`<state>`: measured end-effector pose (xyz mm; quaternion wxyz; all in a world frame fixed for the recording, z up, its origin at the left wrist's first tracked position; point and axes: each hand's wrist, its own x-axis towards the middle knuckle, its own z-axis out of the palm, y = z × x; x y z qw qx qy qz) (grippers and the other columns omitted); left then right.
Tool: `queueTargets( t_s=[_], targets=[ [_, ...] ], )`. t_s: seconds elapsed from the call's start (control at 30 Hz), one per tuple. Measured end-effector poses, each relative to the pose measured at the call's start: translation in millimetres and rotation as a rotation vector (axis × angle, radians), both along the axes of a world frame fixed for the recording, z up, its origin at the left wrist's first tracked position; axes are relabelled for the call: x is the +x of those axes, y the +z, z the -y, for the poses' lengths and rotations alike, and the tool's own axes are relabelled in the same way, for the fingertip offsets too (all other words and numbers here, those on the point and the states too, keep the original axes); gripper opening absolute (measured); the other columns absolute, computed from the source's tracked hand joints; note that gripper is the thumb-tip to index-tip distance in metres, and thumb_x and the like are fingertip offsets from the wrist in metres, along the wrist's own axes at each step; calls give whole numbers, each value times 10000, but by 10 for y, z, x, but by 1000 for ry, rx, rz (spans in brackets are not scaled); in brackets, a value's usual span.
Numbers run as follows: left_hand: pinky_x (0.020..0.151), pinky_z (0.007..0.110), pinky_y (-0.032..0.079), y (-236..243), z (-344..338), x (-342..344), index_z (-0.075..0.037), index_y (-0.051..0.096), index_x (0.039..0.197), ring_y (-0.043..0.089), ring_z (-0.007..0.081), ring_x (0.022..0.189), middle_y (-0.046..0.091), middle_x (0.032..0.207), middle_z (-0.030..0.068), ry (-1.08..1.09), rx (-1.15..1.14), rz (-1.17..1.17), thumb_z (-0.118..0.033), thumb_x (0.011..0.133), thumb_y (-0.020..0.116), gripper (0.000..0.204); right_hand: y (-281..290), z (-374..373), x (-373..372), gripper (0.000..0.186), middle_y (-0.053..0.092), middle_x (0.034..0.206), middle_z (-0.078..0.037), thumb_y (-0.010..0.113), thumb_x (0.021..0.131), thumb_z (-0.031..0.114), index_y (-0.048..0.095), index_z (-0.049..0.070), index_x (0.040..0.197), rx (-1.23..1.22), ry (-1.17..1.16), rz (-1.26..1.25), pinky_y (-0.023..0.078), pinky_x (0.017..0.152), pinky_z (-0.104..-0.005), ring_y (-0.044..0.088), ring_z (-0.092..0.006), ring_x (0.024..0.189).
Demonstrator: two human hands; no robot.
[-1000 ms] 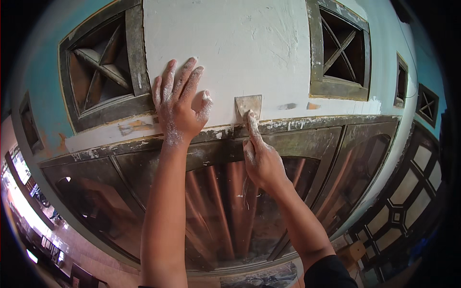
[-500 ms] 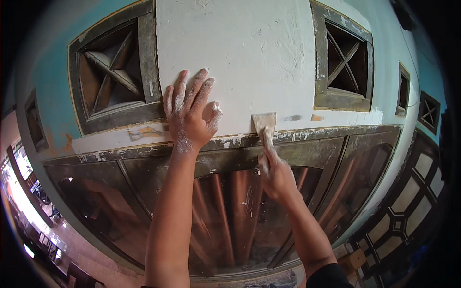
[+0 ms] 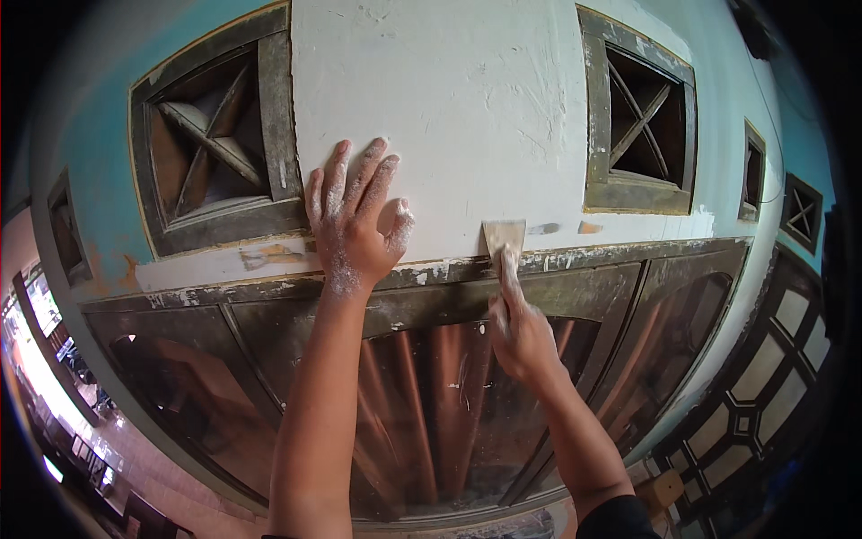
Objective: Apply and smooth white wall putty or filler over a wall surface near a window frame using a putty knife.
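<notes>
My left hand rests on the white plastered wall, fingers spread and dusted with white powder. To its right, my right hand grips a putty knife, index finger laid along it toward the wide blade. The blade lies against the white plaster at its lower edge, just above the dark, paint-flecked wooden frame. Small dark and orange bare patches show right of the blade. The knife's handle is mostly hidden in my hand.
Wooden vents with crossed bars flank the white plaster, left and right. Below are glazed dark wooden panels. A dark lattice door stands at the right; a bright opening and tiled floor show at the lower left.
In the picture both hands and the putty knife now sit lower and further right than a second ago, the knife shifting more. The wall and vents have also shifted with the view.
</notes>
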<state>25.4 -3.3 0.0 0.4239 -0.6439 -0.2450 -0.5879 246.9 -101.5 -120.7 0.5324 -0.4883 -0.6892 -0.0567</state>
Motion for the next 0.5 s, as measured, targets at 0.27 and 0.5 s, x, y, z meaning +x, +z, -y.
queueTargets(
  t_s=[0.27,0.5],
  targets=[
    [1213,599,277,-18,-45,-27,-150,691,1315,424,337,1496,572,1535,-3,-11,5,6,-272,850,683,481,51,35,36,753,690,1039,-341,487,1046,183,98,257,1687,-11,-13,25,493,797,-614,638,-572,915],
    [1215,591,280,-10,-16,-45,-148,690,1316,423,340,1496,568,1538,-1,10,3,3,-261,848,679,481,37,-17,167,716,687,1031,-347,473,1056,206,136,255,1685,-44,-32,-6,490,804,-614,635,-573,906]
  ],
)
